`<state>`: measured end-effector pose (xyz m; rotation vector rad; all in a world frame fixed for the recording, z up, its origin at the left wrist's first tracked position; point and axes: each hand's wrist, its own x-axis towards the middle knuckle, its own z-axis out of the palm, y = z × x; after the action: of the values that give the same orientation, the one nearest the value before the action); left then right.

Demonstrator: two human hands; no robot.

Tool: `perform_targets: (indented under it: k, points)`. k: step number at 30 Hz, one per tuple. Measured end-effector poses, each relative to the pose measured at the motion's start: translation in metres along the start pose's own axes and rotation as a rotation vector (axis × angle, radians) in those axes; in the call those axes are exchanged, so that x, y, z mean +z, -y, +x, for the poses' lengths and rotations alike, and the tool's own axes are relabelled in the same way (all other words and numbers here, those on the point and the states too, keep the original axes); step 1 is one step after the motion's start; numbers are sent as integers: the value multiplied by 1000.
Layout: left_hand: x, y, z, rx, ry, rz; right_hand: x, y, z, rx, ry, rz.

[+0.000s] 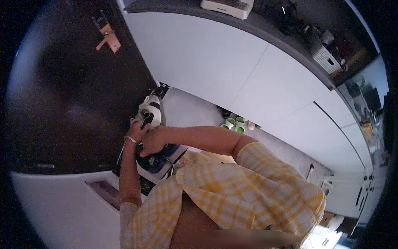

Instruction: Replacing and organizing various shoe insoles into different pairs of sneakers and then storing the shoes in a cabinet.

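A white sneaker [158, 109] with black side patches and pale laces points away from me beside the dark door. My left hand [139, 132], with a light band at the wrist, grips it around the ankle opening. Close against its heel end is my right hand [154, 140], fingers curled downward; whether they hold the shoe is hidden. Just below that hand, a dark blue sneaker [152, 162] with a white logo shows, partly covered by my arms and shirt.
The dark door [68, 93] with a copper-coloured handle [110, 43] stands at left. White cabinets [199, 53] run along the right, under a dark counter [273, 42] bearing a white perforated basket [325, 59]. Green-and-white slippers [230, 122] lie on the grey floor [189, 105] below the cabinets.
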<state>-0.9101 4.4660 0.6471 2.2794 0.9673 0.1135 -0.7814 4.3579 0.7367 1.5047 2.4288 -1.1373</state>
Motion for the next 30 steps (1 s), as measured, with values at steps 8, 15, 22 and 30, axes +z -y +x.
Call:
perform_targets:
  k: [8,15,22,30]
  points:
    - [38,23,126,165,531,-180,-27,-52,11,-15,-151,69]
    - [127,179,142,272,276,-247,-41,-109,67,-175,-249,-12]
    - [90,136,187,202,362,-313,-102,-216,-14,-72,-1073,469]
    - [40,110,199,153,401,-396,-192,-320,-122,926,-1562,-537]
